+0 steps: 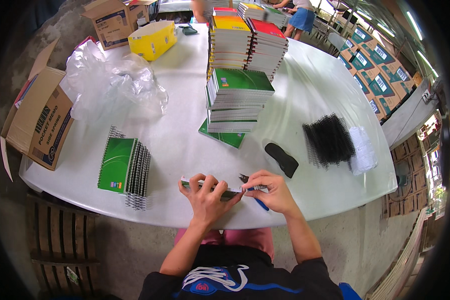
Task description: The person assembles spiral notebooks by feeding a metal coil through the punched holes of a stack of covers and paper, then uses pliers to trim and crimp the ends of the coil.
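My left hand (pixel 206 200) is closed around a small notebook (pixel 230 193), held edge-on just above the table's front edge. At the notebook's right end, my right hand (pixel 276 194) pinches a dark wire spiral coil (pixel 258 187); whether it is threaded into the holes, I cannot tell. Cutting pliers with a blue handle (pixel 262 204) lie under and beside the right hand, partly hidden by it. To the left, several green spiral notebooks (pixel 119 164) stand in a row. A stack of green notebooks (pixel 241 81) rises beyond my hands.
Right of my hands are a black elongated object (pixel 282 159), a heap of black coils (pixel 329 140) and a whitish bundle (pixel 363 151). Taller stacks of yellow (pixel 230 46) and red notebooks (pixel 267 47) stand behind. Crumpled plastic (pixel 116 82), a yellow box (pixel 153 41) and open cartons (pixel 49 120) occupy the left.
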`<control>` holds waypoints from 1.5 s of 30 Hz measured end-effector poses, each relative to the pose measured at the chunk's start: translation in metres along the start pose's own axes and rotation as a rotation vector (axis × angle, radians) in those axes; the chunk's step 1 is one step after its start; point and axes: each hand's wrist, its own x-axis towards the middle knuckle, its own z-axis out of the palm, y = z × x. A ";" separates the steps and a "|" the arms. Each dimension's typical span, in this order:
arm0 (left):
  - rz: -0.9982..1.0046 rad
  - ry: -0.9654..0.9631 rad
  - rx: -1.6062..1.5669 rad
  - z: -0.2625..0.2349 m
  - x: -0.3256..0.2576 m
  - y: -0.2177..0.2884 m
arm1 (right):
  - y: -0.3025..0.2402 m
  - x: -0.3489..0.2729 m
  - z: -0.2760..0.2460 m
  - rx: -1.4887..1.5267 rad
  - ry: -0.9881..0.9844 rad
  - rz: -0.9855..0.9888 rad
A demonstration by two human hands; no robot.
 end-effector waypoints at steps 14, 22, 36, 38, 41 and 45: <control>0.047 -0.056 0.083 -0.001 -0.002 -0.009 | -0.022 -0.001 0.005 -0.274 -0.104 -0.056; -0.004 -0.089 0.002 -0.012 0.000 -0.013 | 0.002 0.016 -0.030 -0.864 -0.077 0.044; 0.034 -0.141 -0.146 -0.021 0.006 -0.016 | 0.015 0.018 -0.022 0.552 -0.064 0.045; 0.058 -0.172 -0.124 -0.022 0.003 -0.021 | 0.021 0.014 -0.010 0.450 -0.279 0.184; 0.023 -0.150 -0.173 -0.020 0.003 -0.016 | 0.029 0.015 -0.008 0.626 -0.239 -0.071; 0.029 -0.164 -0.152 -0.021 -0.001 -0.020 | 0.034 0.024 -0.005 0.191 -0.157 0.293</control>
